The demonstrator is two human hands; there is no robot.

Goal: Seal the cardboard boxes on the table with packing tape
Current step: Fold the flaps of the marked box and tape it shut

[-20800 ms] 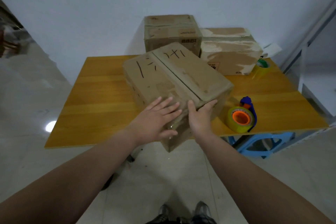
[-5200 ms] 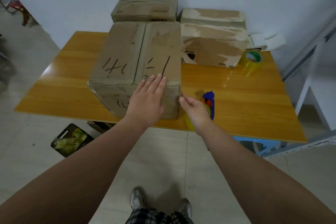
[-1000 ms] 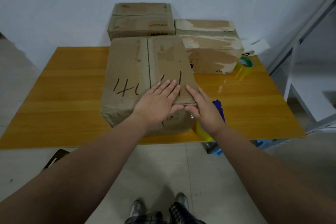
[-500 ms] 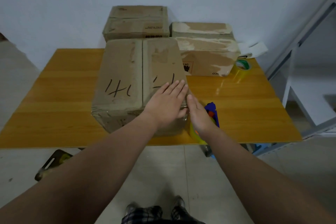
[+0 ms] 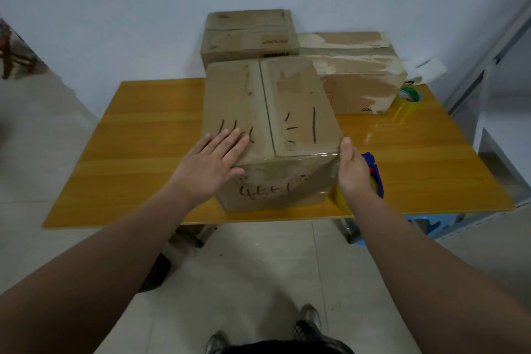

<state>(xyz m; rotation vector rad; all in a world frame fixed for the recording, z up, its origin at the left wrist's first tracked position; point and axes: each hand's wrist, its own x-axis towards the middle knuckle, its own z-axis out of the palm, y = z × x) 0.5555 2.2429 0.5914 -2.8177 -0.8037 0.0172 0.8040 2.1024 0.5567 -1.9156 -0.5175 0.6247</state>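
A large cardboard box (image 5: 287, 100) with black marker strokes stands near the front edge of the wooden table (image 5: 143, 138), its top flaps closed along a centre seam. Clear tape shines along its front top edge. My left hand (image 5: 212, 164) lies flat on the box's front left corner, fingers straight. My right hand (image 5: 352, 172) presses against the box's front right corner, thumb pointing up along the edge. Right behind that hand sits a tape dispenser (image 5: 375, 172) with a blue handle and a yellow roll, partly hidden.
Two more cardboard boxes stand at the back: a brown one (image 5: 250, 34) and a torn, pale one (image 5: 359, 72). A loose tape roll with a green core (image 5: 409, 98) lies at the back right. A blue stool (image 5: 431, 224) stands under the table's right side.
My left hand has slid from the right part of the box's front top edge to the left corner. My right hand stays at the front right corner.
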